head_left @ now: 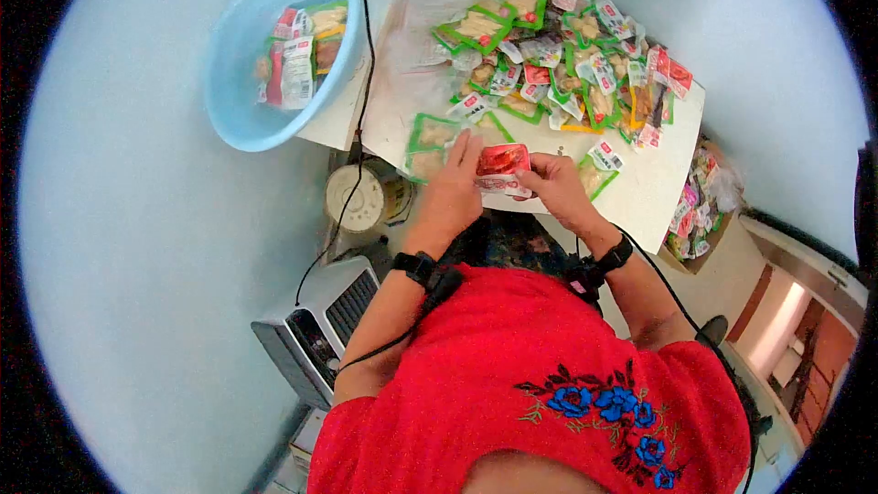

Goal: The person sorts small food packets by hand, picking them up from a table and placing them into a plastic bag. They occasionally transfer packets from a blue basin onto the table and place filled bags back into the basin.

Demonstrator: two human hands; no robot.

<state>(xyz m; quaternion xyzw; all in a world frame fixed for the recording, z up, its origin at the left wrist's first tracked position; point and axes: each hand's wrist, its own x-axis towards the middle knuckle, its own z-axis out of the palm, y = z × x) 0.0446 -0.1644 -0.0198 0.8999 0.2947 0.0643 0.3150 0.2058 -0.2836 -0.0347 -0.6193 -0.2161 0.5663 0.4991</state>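
Note:
A red and white food packet point(503, 161) is between my two hands at the front edge of the white table point(654, 197). My right hand point(560, 185) pinches its right side between thumb and fingers. My left hand point(456, 185) is at its left side, somewhat blurred, with fingers pointing up and close together. Just left of that hand lies a green-edged packet point(428, 148), partly covered by the fingers. Another green-edged packet point(599, 170) lies right of my right hand. Beyond the hands is a heap of mixed packets point(567, 64).
A light blue basin point(229, 82) holding several packets stands at the back left. Clear plastic bags point(430, 14) lie beside the heap. A box of packets point(700, 206) is below the table's right side. A black cable point(367, 82) hangs at the left, above a round container point(355, 199).

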